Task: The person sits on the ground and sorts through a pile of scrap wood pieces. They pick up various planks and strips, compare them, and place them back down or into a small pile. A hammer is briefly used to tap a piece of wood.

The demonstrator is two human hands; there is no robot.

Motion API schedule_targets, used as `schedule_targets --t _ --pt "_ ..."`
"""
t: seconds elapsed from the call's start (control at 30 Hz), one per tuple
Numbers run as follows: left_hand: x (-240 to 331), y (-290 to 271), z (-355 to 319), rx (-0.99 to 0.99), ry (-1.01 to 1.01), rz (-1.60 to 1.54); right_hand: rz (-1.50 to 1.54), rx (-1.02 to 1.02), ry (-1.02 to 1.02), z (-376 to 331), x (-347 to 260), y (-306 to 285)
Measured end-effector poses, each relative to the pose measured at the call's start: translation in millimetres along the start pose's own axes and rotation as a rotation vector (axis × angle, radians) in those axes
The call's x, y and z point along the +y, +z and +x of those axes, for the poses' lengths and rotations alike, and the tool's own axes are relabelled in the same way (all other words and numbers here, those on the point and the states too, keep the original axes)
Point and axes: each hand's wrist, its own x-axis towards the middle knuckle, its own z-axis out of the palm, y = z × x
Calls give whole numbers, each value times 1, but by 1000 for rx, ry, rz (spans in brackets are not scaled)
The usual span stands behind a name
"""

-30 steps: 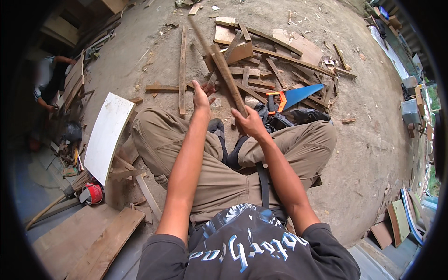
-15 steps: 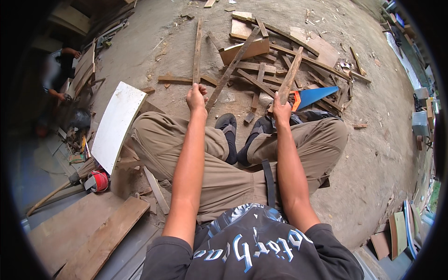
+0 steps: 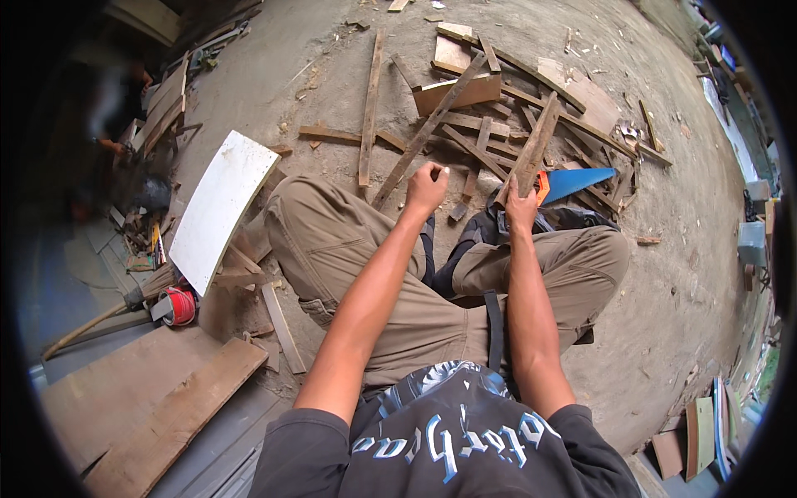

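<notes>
Past the knees, at 12 o'clock, left hand (image 3: 426,187) is fisted round a long thin wood strip (image 3: 432,126) running to 1 o'clock. Right hand (image 3: 521,207) wraps a short plank (image 3: 533,149) w/ fingers closed, blue saw (image 3: 574,183) just beside at 3 o'clock.

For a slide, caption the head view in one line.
Seated on the dirt floor, a person's left hand and right hand each grip a wooden slat beside a blue handsaw.
</notes>
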Motion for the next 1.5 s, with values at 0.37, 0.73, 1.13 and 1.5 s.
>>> schedule_targets --t 0.37,0.73,1.13,1.5 --pt "44 46 -9 -274 -34 -303 46 -390 -342 -50 -40 -24" --pt "-14 38 25 60 -204 -530 162 -766 -303 -44 -54 -22" --pt "-9 2 11 35 -342 -528 -260 -564 -268 56 -31 14" --pt "-20 -17 -2 -16 -344 -380 -701 -354 -572 55 57 96"
